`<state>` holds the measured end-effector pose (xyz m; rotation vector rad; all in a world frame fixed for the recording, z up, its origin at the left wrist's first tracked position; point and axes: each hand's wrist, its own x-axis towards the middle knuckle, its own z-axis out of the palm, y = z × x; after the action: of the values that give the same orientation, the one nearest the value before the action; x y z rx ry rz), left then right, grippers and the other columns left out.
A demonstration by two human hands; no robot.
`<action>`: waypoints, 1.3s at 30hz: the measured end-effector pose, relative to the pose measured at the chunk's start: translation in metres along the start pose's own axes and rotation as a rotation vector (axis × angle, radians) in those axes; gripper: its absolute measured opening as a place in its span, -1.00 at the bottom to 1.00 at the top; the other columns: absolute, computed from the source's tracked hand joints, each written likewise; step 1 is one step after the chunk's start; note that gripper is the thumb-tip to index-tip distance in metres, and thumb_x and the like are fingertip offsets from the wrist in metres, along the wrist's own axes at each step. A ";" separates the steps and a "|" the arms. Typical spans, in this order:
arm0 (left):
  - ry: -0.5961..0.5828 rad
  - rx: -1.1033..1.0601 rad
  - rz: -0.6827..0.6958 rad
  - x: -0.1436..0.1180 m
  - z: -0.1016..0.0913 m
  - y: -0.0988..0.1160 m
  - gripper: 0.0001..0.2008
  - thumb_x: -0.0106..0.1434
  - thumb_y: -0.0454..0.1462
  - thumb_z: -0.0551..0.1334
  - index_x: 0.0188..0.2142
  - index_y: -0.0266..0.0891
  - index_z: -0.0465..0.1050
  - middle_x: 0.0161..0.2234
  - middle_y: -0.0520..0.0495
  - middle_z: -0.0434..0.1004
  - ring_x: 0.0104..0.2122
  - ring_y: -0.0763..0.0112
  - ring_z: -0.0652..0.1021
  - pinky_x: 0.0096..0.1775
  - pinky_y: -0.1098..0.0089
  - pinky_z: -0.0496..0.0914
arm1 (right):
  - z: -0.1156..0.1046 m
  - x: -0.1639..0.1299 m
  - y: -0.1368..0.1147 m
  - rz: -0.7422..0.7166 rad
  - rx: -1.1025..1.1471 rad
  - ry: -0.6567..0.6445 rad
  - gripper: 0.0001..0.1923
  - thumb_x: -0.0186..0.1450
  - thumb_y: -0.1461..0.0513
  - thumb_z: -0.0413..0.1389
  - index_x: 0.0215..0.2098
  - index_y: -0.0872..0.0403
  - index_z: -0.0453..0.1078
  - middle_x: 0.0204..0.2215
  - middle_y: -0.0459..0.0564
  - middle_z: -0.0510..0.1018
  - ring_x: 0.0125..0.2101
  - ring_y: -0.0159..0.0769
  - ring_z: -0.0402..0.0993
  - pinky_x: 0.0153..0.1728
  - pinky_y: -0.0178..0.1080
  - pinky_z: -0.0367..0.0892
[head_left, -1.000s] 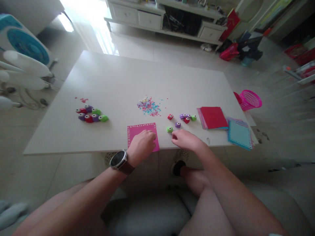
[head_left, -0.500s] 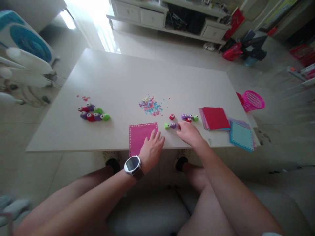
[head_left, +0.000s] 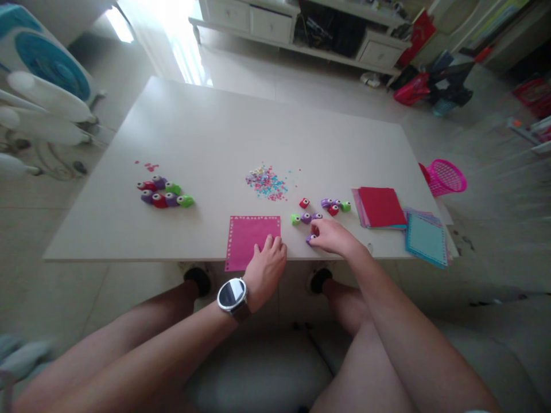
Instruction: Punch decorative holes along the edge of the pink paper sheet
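head view: white table [head_left: 224, 132], maybe tiled floor [head_left: 327, 92]

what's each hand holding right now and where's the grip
The right hand pinches a small purple punch at its near end with its fingertips. The left hand holds nothing; it rests flat on the pink paper's corner.

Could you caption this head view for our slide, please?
Left hand rests on pink paper; right hand pinches a small purple punch.
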<state>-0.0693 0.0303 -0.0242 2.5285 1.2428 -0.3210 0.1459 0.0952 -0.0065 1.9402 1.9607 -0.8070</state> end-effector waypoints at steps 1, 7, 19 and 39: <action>-0.005 -0.017 0.004 0.000 -0.002 -0.001 -0.66 0.49 -0.45 0.09 0.16 -0.36 0.50 0.20 -0.44 0.46 0.26 -0.11 0.44 0.13 -0.12 0.60 | 0.000 0.000 -0.003 -0.020 0.015 -0.001 -0.90 0.35 0.29 0.33 -0.15 0.10 0.58 -0.18 0.06 0.72 -0.19 -0.18 0.60 -0.24 -0.27 0.30; 0.003 -0.112 0.067 0.000 -0.009 -0.007 -0.77 0.50 -0.39 0.11 -0.06 -0.33 0.56 -0.02 -0.33 0.49 0.09 -0.01 0.44 0.13 0.00 0.52 | 0.002 0.000 -0.021 -0.103 0.109 0.009 -0.93 0.36 0.31 0.34 -0.20 0.12 0.56 -0.22 0.05 0.70 -0.23 -0.25 0.56 -0.23 -0.30 0.31; 0.019 -0.027 0.175 -0.006 -0.017 -0.005 -0.75 0.45 -0.45 0.12 -0.23 -0.34 0.59 -0.06 -0.36 0.54 -0.02 -0.01 0.46 0.13 0.03 0.44 | 0.010 0.002 -0.034 -0.170 0.107 -0.033 -0.89 0.37 0.32 0.35 -0.12 0.15 0.63 -0.23 0.07 0.73 -0.25 -0.25 0.61 -0.25 -0.32 0.34; 0.180 -0.259 0.124 0.001 0.003 -0.008 -0.77 0.43 -0.51 0.05 -0.16 -0.31 0.46 -0.13 -0.24 0.47 -0.15 0.13 0.42 -0.01 0.11 0.47 | 0.010 0.006 -0.028 -0.160 0.262 -0.019 -0.91 0.30 0.37 0.34 -0.21 0.15 0.68 -0.30 0.06 0.73 -0.30 -0.26 0.61 -0.29 -0.33 0.35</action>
<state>-0.0756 0.0345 -0.0285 2.4345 1.1017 0.0927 0.1157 0.0961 -0.0127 1.9195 2.1096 -1.1724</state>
